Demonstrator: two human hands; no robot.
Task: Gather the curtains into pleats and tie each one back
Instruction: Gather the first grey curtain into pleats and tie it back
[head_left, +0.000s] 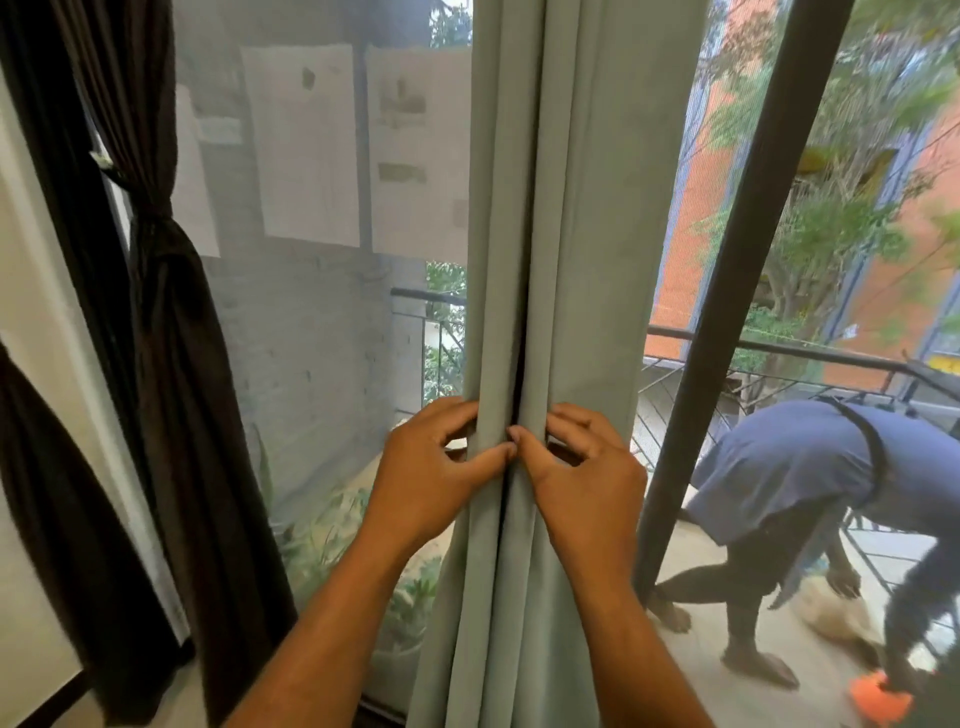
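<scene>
A pale grey-green curtain (571, 218) hangs in the middle of the window, bunched into vertical folds. My left hand (431, 473) pinches the folds on its left side at about waist height. My right hand (582, 467) pinches the folds on its right side, thumb tips almost touching the left thumb. A dark brown curtain (171, 332) at the left is gathered and held by a tie-back (148, 221) at its narrow waist. Another dark curtain (62, 499) hangs at the far left edge.
Behind the curtains is a mesh screen (322, 312) and a dark vertical window frame (727, 291). Outside on the balcony a person in blue (789, 467) bends over near the railing (779, 353). An orange object (880, 701) lies at lower right.
</scene>
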